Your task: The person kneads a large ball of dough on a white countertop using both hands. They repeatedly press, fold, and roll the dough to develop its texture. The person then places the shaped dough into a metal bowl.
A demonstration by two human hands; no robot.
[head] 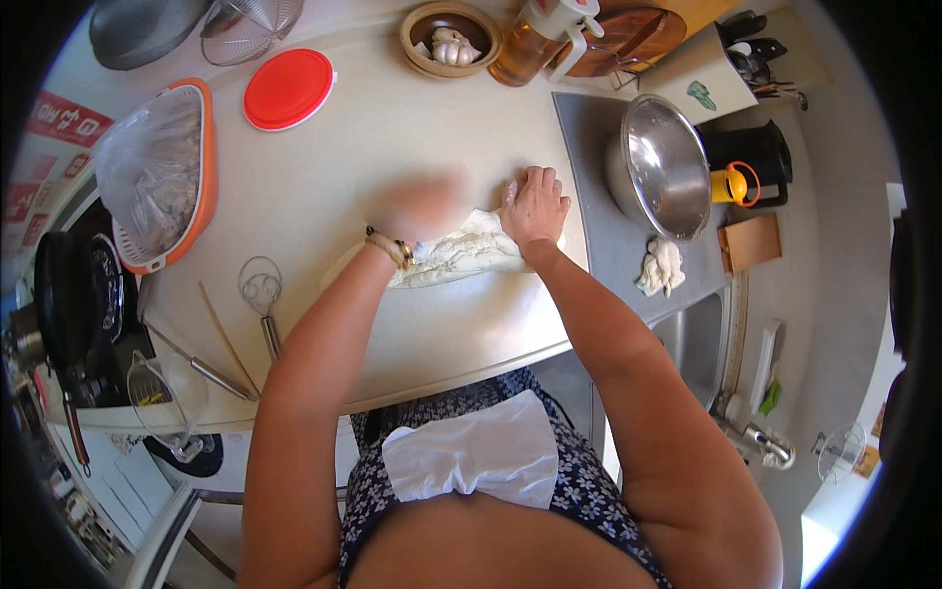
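Note:
A long, lumpy mass of pale dough point(471, 252) lies across the light countertop in front of me. On its right end rests my right hand point(539, 210), palm down, fingers slightly apart and bent past the dough's far edge. My left hand point(418, 200) is at the dough's left part, but it is blurred, so its fingers and grip cannot be made out. A bracelet point(397, 249) circles the left wrist, right beside the dough. Some of the dough is hidden under both hands.
Left are a wire dough whisk point(261, 287), a thin wooden stick point(224, 335) and an orange-rimmed basket point(210, 169). Behind stand a red lid point(288, 90), a garlic bowl point(412, 55) and a pitcher point(524, 48). A steel bowl point(662, 169), crumpled cloth point(661, 266) and sink point(692, 339) are right.

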